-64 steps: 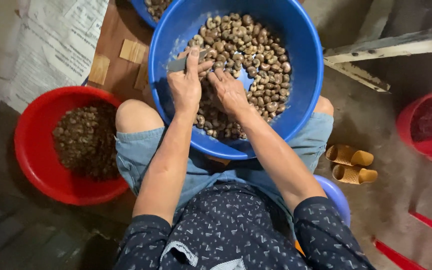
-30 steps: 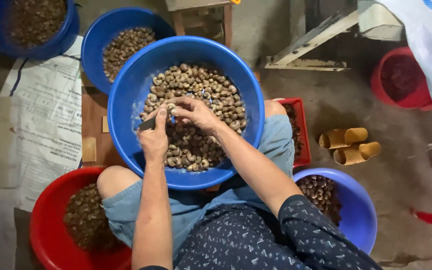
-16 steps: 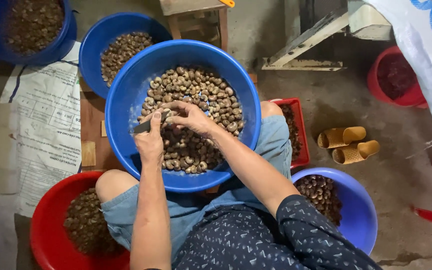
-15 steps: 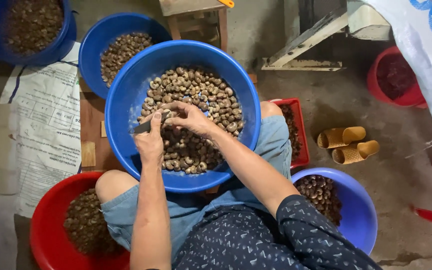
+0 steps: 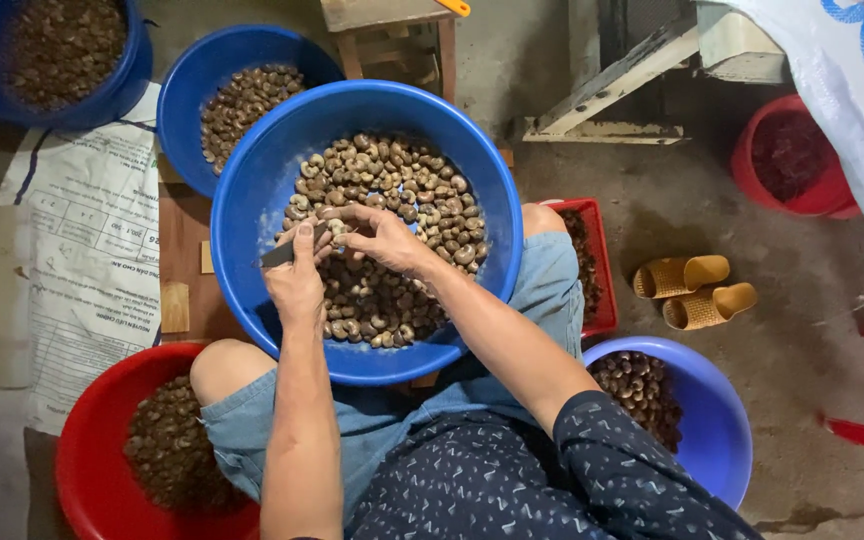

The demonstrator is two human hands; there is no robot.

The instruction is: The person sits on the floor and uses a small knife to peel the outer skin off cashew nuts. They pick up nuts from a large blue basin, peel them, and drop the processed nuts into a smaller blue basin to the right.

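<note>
A big blue basin [image 5: 262,180] rests on my lap, holding a heap of brown nuts in their shells [image 5: 402,190]. My left hand [image 5: 297,272] grips a small dark knife [image 5: 282,253], its blade pointing left. My right hand [image 5: 384,238] pinches a single nut [image 5: 337,228] against the knife, right above the heap. Both hands meet over the middle of the basin.
A red basin [image 5: 92,440] of dark shell bits sits by my left knee. A smaller blue basin [image 5: 717,420] with nuts lies at my right hip, a red crate [image 5: 600,260] behind it. Two more blue basins [image 5: 187,95] stand farther off. Yellow sandals [image 5: 694,288] lie on the concrete floor.
The view shifted from close over the basin to a wider one. Both hands stayed together over the nuts, working the knife against a nut with small movements.
</note>
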